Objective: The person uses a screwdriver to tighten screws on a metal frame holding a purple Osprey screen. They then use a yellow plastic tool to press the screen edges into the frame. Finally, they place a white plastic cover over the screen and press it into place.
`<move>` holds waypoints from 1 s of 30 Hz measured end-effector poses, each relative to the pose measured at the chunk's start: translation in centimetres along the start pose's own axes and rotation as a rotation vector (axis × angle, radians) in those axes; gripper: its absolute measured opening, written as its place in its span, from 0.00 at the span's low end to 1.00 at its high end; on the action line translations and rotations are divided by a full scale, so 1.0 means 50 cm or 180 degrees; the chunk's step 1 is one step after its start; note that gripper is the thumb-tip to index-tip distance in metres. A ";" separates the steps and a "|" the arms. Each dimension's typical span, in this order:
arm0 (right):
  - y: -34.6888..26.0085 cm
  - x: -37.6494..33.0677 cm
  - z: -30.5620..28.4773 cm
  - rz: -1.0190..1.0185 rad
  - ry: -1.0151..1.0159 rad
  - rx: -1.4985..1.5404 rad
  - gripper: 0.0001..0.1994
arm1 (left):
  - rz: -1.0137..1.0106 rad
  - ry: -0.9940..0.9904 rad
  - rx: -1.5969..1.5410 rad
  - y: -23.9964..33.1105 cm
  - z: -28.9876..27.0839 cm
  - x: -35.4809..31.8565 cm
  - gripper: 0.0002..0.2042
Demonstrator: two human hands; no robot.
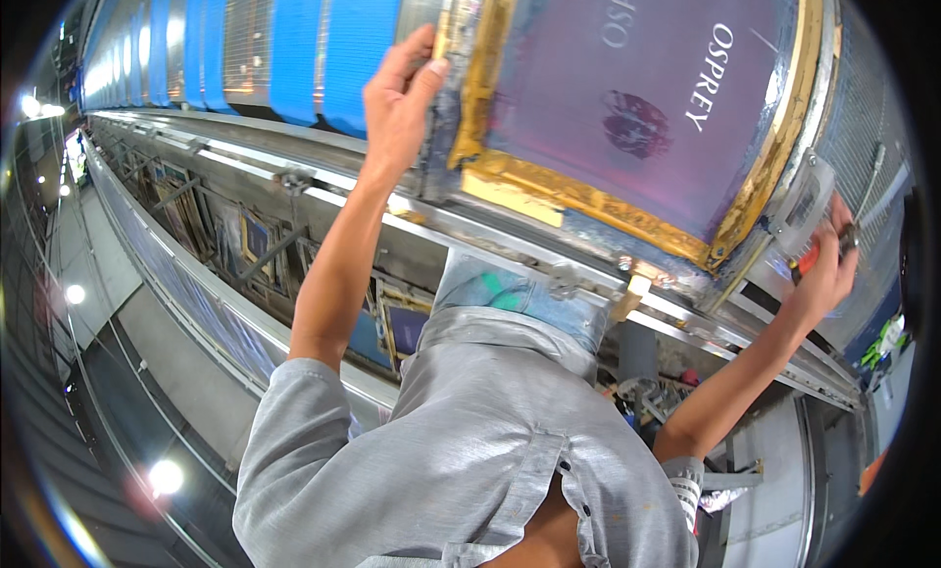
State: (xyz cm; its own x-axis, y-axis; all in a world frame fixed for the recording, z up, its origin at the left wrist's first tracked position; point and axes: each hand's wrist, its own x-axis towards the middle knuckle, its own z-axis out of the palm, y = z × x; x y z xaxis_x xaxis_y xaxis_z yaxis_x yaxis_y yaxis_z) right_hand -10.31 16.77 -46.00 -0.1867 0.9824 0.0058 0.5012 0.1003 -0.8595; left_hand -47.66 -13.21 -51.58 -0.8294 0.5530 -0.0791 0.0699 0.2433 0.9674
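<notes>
A screen printing frame [618, 197] with gold-brown, stained edges lies in front of me. Its purple mesh [559, 107] carries white lettering and a dark oval motif. At the frame's left side, my left hand [400, 102] has its thumb and fingers closed on the edge strip. My right hand [825, 264] is beyond the near right corner, with its fingers curled round a red-and-black handled tool [808, 260] whose exact kind is mostly hidden. Just beside those fingers, a grey metal bracket [804, 203] with a slot sits against the frame's right side.
A long table with blue panels [363, 49] runs off to the far left. Metal rails [333, 176] run along its near edge, between me and the frame. More framed screens [407, 328] are stored below. Green-and-white gloves [885, 341] lie at the right.
</notes>
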 end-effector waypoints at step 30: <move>-0.089 -1.131 0.454 0.0985 -0.0143 0.0616 0.18 | -0.0022 -0.1528 0.1449 -0.125 -0.163 -0.227 0.38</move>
State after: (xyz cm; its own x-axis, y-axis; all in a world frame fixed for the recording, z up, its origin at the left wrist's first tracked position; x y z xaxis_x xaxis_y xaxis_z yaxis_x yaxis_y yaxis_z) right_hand -21.16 -42.81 -54.11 -0.0904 0.9533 -0.2883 0.3714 -0.2363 -0.8979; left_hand -43.21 -27.51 -54.76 -0.4990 0.8183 -0.2853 0.3801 0.5025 0.7765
